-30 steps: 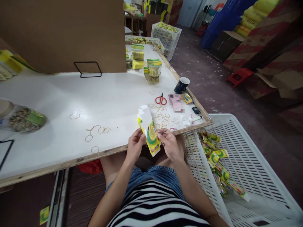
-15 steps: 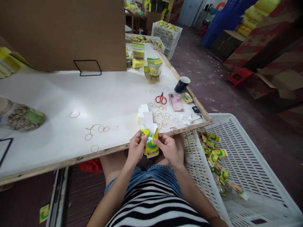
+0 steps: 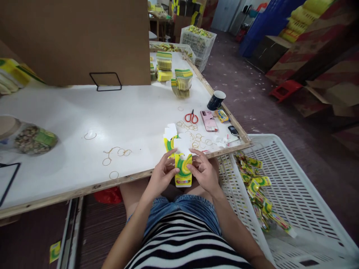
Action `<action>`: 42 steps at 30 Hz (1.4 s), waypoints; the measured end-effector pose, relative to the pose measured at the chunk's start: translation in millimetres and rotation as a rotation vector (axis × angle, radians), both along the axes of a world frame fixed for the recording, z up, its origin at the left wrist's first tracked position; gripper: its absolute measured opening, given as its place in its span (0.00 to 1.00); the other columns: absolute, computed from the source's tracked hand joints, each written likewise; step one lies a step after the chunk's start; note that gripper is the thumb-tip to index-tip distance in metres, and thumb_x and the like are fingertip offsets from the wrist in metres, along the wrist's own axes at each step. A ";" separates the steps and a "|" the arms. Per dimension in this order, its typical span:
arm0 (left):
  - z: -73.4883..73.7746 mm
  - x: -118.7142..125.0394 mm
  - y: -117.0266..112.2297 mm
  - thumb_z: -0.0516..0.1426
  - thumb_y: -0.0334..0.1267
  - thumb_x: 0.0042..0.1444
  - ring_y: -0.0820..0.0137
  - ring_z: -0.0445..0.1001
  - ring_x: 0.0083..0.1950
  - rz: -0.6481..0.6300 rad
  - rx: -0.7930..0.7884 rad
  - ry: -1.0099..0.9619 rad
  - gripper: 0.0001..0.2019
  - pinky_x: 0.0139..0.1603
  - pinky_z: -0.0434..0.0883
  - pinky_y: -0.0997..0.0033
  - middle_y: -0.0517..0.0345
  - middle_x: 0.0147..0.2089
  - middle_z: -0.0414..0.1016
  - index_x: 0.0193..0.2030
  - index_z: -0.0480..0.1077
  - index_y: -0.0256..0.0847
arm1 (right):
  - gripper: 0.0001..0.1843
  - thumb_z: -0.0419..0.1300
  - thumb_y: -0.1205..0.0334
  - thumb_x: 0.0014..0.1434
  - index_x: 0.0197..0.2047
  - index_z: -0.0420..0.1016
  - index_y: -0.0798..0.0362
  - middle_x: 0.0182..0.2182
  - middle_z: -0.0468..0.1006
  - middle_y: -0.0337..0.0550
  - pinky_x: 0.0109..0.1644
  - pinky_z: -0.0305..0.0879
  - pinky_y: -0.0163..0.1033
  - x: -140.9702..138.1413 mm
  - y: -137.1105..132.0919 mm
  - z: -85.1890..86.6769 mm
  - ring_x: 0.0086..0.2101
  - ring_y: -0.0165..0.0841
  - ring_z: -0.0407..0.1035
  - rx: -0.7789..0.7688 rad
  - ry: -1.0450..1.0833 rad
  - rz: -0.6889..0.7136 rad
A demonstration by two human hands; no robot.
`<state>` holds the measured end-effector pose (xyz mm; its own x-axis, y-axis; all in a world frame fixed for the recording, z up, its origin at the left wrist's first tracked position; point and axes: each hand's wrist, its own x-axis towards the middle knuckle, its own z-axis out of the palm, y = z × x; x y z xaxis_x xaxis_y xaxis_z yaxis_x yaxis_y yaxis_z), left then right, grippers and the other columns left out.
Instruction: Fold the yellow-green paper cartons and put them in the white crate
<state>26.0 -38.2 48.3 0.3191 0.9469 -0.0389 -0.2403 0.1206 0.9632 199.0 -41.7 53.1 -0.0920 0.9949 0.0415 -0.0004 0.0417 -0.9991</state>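
Note:
A small yellow and green carton (image 3: 183,168) with a raised white flap is held upright between my two hands at the table's front edge. My left hand (image 3: 163,170) grips its left side, thumb on the printed front and fingers behind. My right hand (image 3: 204,171) pinches the right side in the same way. Just behind it on the table lies another yellow and green carton (image 3: 169,142), partly hidden by the held one. Several rubber bands (image 3: 198,137) are scattered to its right.
Red-handled scissors (image 3: 191,118), a pink phone (image 3: 209,120) and a dark mug (image 3: 216,100) are on the table's right side. Bundled cartons (image 3: 183,79) stand farther back. A white crate (image 3: 283,157) with yellow packets is at my right; a jar (image 3: 33,140) lies left.
The carton in my hands has turned its printed front toward me and looks flatter and squarer. It now stands apart from the carton behind it. My hands have barely moved.

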 end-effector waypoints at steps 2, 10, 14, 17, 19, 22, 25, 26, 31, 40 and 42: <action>3.2 -2.3 0.2 0.63 0.37 0.54 0.67 0.79 0.42 -0.074 -0.040 -0.041 0.23 0.42 0.75 0.70 0.52 0.45 0.77 0.55 0.62 0.43 | 0.16 0.60 0.54 0.60 0.51 0.70 0.49 0.36 0.77 0.41 0.36 0.69 0.36 7.1 0.9 -0.2 0.32 0.31 0.71 0.000 -0.009 0.072; 3.8 1.7 -4.9 0.65 0.36 0.50 0.72 0.76 0.34 -0.150 -0.140 -0.130 0.18 0.38 0.75 0.71 0.55 0.43 0.77 0.44 0.62 0.42 | 0.14 0.58 0.51 0.62 0.33 0.76 0.52 0.28 0.76 0.41 0.35 0.65 0.37 16.9 7.9 1.8 0.30 0.33 0.69 0.111 -0.205 0.071; 4.4 1.5 -6.2 0.65 0.36 0.51 0.72 0.77 0.36 -0.147 -0.136 -0.147 0.16 0.39 0.74 0.72 0.55 0.42 0.77 0.42 0.63 0.41 | 0.16 0.57 0.52 0.62 0.29 0.75 0.52 0.25 0.73 0.40 0.33 0.62 0.37 16.2 8.5 5.1 0.28 0.32 0.66 0.159 -0.236 0.088; 2.4 1.5 -6.3 0.66 0.36 0.50 0.68 0.78 0.38 -0.137 -0.145 -0.160 0.23 0.40 0.75 0.70 0.53 0.43 0.78 0.49 0.62 0.43 | 0.17 0.56 0.52 0.63 0.27 0.74 0.52 0.25 0.73 0.40 0.33 0.62 0.38 16.2 7.3 3.8 0.27 0.32 0.65 0.161 -0.231 0.083; -0.7 1.9 -6.2 0.67 0.36 0.49 0.65 0.79 0.40 -0.139 -0.155 -0.174 0.34 0.41 0.76 0.67 0.51 0.45 0.78 0.59 0.55 0.46 | 0.16 0.56 0.52 0.63 0.28 0.73 0.52 0.26 0.73 0.40 0.35 0.63 0.38 16.1 6.4 0.1 0.29 0.33 0.67 0.158 -0.220 0.081; -6.5 2.9 -5.9 0.66 0.37 0.49 0.62 0.80 0.42 -0.148 -0.160 -0.139 0.38 0.43 0.76 0.65 0.47 0.48 0.78 0.64 0.53 0.46 | 0.10 0.59 0.53 0.62 0.36 0.73 0.50 0.31 0.75 0.40 0.37 0.65 0.37 17.3 6.4 -7.0 0.33 0.33 0.69 0.120 -0.151 -0.004; -10.4 3.9 -5.4 0.63 0.38 0.53 0.62 0.79 0.44 -0.095 -0.106 -0.007 0.28 0.43 0.76 0.66 0.48 0.51 0.77 0.60 0.62 0.43 | 0.13 0.59 0.51 0.61 0.46 0.70 0.49 0.34 0.75 0.40 0.37 0.66 0.36 21.7 8.0 -8.7 0.33 0.32 0.70 0.076 -0.088 -0.142; -11.0 4.3 -5.3 0.62 0.38 0.54 0.63 0.79 0.45 -0.068 -0.077 0.055 0.25 0.43 0.76 0.66 0.48 0.52 0.76 0.59 0.64 0.43 | 0.15 0.58 0.51 0.61 0.48 0.70 0.50 0.32 0.75 0.40 0.37 0.66 0.36 23.4 8.6 -7.4 0.32 0.32 0.70 0.061 -0.094 -0.130; -12.2 6.0 -5.7 0.57 0.34 0.57 0.62 0.76 0.52 -0.010 0.060 0.215 0.21 0.52 0.74 0.62 0.50 0.59 0.72 0.58 0.68 0.44 | 0.22 0.62 0.53 0.57 0.54 0.69 0.50 0.25 0.74 0.35 0.32 0.64 0.35 23.4 9.5 2.2 0.28 0.32 0.69 -0.069 -0.201 0.186; -3.1 3.8 -3.7 0.60 0.37 0.56 0.60 0.77 0.51 -0.051 -0.028 0.042 0.24 0.51 0.75 0.61 0.46 0.52 0.77 0.60 0.65 0.42 | 0.17 0.62 0.59 0.56 0.49 0.72 0.50 0.14 0.61 0.27 0.24 0.53 0.33 9.1 4.8 7.6 0.17 0.28 0.56 0.045 -0.517 0.032; 0.3 4.0 -2.6 0.62 0.38 0.55 0.60 0.78 0.50 -0.044 -0.049 0.015 0.24 0.49 0.75 0.62 0.47 0.50 0.78 0.58 0.66 0.41 | 0.19 0.63 0.58 0.56 0.51 0.72 0.51 0.15 0.61 0.26 0.24 0.53 0.32 9.0 2.9 7.5 0.17 0.27 0.55 0.045 -0.482 0.043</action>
